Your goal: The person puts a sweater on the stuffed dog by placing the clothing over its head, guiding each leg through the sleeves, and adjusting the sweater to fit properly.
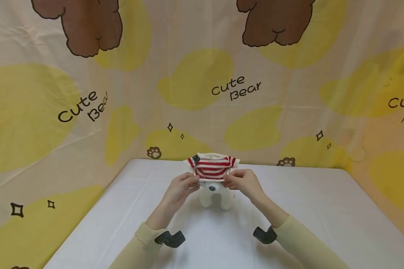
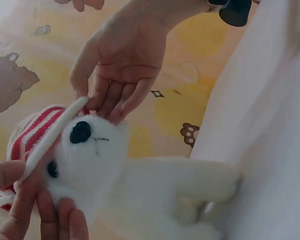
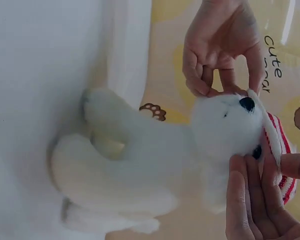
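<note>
Hands, left (image 1: 178, 189) and right (image 1: 248, 183), pinch the hem of a red-and-white striped knit shirt (image 1: 212, 167) between thumbs and fingers, partly over the head of a white plush dog (image 3: 155, 160) standing on a white counter (image 1: 128, 205), before a "Cute Bear" backdrop (image 1: 252, 127).

Striped shirt (image 1: 213, 168) shows matt, knitted cloth against the fuzzy plush of a white toy (image 2: 150, 195); the backdrop (image 1: 195, 80) is creased fabric (faintly shiny, from where I stand), the tabletop (image 1: 219, 243) smooth.
</note>
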{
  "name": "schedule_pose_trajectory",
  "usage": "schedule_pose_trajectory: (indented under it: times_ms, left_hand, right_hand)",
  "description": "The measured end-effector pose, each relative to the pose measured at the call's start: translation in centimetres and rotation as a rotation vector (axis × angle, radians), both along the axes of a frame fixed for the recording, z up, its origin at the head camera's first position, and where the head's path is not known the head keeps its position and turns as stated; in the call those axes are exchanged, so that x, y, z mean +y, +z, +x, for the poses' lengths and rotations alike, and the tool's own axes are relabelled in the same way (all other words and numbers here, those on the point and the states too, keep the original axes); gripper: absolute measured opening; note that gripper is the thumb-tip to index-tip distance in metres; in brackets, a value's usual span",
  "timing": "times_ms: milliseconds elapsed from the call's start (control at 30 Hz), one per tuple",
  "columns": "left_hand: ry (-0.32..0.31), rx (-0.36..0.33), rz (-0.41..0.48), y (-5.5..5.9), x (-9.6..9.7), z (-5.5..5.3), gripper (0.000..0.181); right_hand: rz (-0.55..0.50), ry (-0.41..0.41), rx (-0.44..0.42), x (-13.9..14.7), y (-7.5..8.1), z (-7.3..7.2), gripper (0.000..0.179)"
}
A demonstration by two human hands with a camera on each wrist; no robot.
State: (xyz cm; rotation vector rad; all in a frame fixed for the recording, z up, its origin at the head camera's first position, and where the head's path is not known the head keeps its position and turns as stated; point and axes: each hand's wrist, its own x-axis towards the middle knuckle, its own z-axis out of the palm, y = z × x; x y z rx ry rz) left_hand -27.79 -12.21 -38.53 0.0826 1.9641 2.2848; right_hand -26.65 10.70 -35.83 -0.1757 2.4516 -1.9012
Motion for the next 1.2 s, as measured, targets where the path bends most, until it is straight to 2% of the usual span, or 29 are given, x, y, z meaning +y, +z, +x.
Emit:
schedule_pose_trajectory:
  times_ms: [167, 300, 467, 667, 800, 1000, 1100, 1200]
  left_hand:
    - [-0.041, 0.037, 0.05, -0.4, -0.2, -0.1, 0.005]
    - [-0.056, 0.051, 0.061, -0.8, -0.2, -0.3, 0.01]
    - [-0.061, 0.086, 0.025, -1.4, -0.4, -0.4, 0.018]
    - [-0.111, 0.134, -0.021, -2.0, -0.8, -0.4, 0.019]
    - [-0.122, 0.162, -0.022, -2.5, -1.1, -0.5, 0.019]
    - [-0.144, 0.191, -0.007, -3.0, -1.4, -0.8, 0.022]
    - [-0.134, 0.206, -0.008, -3.3, -1.3, -0.9, 0.023]
    - [-0.103, 0.211, -0.016, -3.4, -1.1, -1.1, 0.024]
  right_hand:
    - [-0.005, 0.02, 0.027, 0.5, -0.5, 0.3, 0.022]
    - [0.07, 0.002, 0.046, 0.9, -1.1, 0.4, 0.02]
    - [0.163, -0.011, 0.091, 1.2, -1.9, 0.2, 0.014]
    - [0.231, 0.008, 0.16, 1.4, -2.7, 0.3, 0.012]
    - [0.222, 0.033, 0.217, 1.4, -3.1, 0.4, 0.012]
    - [0.148, 0.031, 0.286, 1.5, -3.9, 0.3, 0.013]
    - [0.131, 0.019, 0.309, 1.4, -4.3, 0.2, 0.013]
    - [0.143, -0.022, 0.294, 1.3, -4.6, 0.1, 0.013]
